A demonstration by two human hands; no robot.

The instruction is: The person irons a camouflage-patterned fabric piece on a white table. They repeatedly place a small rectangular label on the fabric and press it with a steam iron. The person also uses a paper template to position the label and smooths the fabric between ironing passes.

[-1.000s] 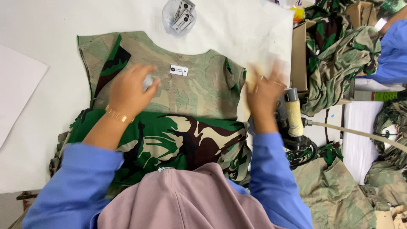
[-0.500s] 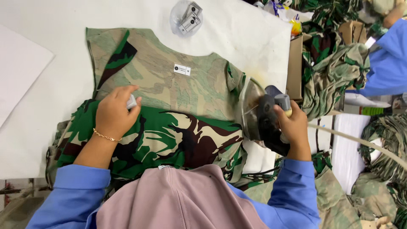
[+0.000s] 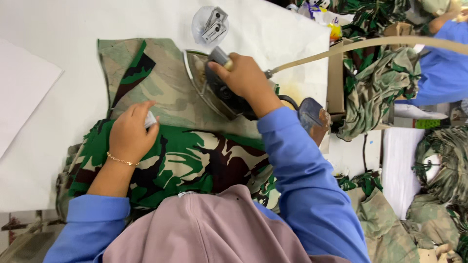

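This is a garment workshop, at a pressing station. A wide white padded pressing table carries a camouflage-patterned fabric garment spread flat, its paler inner side turned up toward the table's far edge. A dark steam iron with a metal soleplate sits on that cloth, fed by a beige hose running off past the right edge. Beyond the right edge, heaps of the same camouflage clothing fill cardboard boxes and the floor, and another worker's blue sleeve shows at the far right corner.
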